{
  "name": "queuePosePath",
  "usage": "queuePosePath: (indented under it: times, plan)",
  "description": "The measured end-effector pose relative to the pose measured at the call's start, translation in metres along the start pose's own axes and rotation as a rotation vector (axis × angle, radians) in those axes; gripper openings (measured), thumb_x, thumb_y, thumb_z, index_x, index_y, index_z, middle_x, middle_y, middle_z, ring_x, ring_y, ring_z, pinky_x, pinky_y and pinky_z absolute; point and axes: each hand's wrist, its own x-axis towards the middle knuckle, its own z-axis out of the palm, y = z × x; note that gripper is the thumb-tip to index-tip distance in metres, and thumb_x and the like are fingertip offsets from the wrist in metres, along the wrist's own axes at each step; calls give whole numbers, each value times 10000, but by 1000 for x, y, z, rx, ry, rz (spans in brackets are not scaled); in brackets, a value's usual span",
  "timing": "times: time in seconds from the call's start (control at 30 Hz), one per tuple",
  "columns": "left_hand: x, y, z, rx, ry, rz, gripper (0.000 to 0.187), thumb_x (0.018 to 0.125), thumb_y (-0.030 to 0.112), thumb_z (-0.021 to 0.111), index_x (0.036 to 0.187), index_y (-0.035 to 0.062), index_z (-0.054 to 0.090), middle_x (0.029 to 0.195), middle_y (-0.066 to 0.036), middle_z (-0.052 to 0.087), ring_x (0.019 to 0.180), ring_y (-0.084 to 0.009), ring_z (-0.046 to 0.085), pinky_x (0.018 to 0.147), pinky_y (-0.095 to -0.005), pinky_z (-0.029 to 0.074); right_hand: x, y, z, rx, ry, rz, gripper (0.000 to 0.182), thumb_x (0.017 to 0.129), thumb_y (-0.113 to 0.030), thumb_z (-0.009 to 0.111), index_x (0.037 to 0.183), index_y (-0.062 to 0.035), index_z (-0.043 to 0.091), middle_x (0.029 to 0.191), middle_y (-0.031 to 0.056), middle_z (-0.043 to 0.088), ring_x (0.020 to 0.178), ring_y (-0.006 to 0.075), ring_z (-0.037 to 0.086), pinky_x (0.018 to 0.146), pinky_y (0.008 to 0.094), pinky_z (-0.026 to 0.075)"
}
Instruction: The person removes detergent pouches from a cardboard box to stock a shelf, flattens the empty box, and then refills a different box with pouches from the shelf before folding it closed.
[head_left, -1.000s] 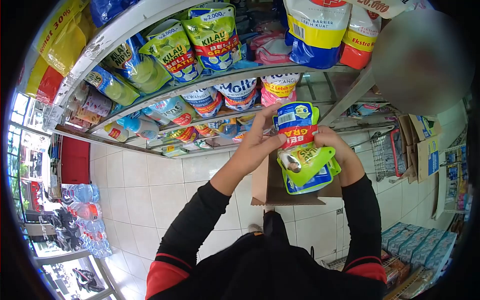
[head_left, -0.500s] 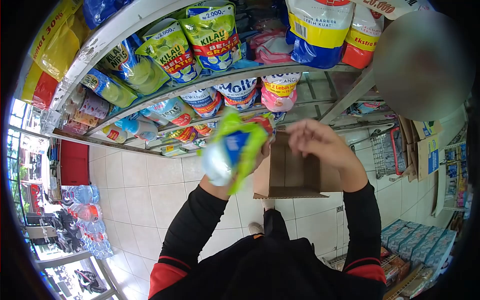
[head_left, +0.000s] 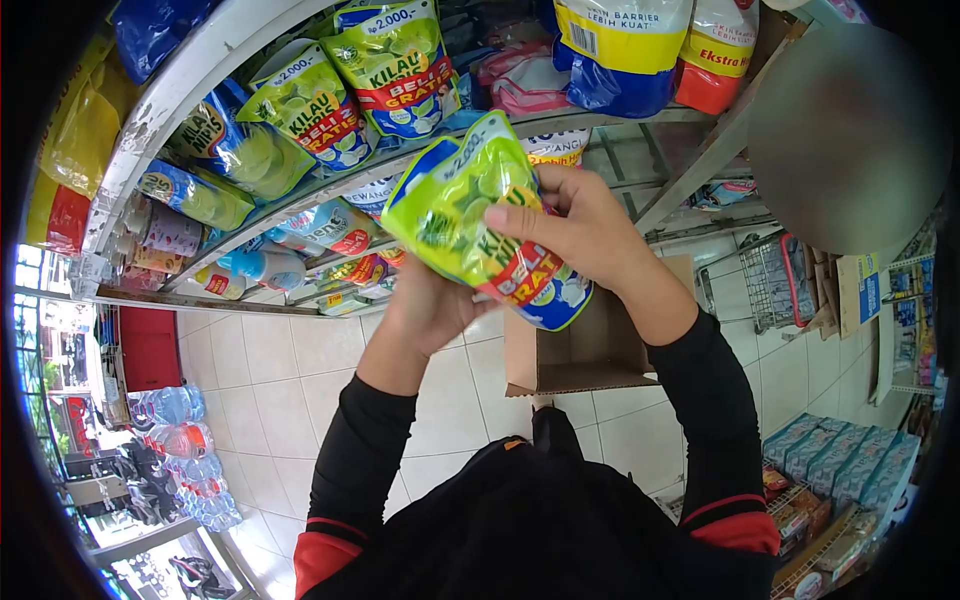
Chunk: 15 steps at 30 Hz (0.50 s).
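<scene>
A green dish soap refill pouch (head_left: 487, 228) with a red band and a price marked on its top edge is held up in front of me, its printed front facing me. My right hand (head_left: 592, 228) grips its right side, thumb across the front and fingers round the edge. From below and the left, my left hand (head_left: 428, 308) supports the pouch, with its fingers partly hidden behind it. Matching pouches (head_left: 392, 72) stand on the upper shelf, just beyond. Under the held pouch, an open cardboard box (head_left: 590, 375) is partly covered from view.
The curved shelf rack (head_left: 330, 178) carries more pouches and bottles on its lower tier. Large white-and-yellow packs (head_left: 622, 50) stand at the upper right. A shopping basket cart (head_left: 775, 285) is on the right, water bottles (head_left: 185, 450) on the left, and tissue packs (head_left: 840, 455) at lower right.
The pouch has turned to show its printed front and moved up and right. My right hand, apart from it before, now grips its side. My view has shifted slightly.
</scene>
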Motion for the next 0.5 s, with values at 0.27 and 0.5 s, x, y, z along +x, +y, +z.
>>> queuePosePath:
  times: [0.27,0.5]
  plan:
    - [2,35,33,26,105,756,443,818,198,485,1192,8,343,1162,-170,422,1033,-211,443,878,-305,348,16,39,11,-395,148,-223,566,660,-367,666,975,34,421,939,163,528,896,206,531,751,277,420]
    - [31,82,-22,1259,410,1272,395,710,157,596,1051,24,447,1132,-127,436,989,-207,436,853,-337,329,42,-16,-7,52,531,-461,450,648,-133,685,988,-28,410,832,108,580,766,185,578,655,290,461]
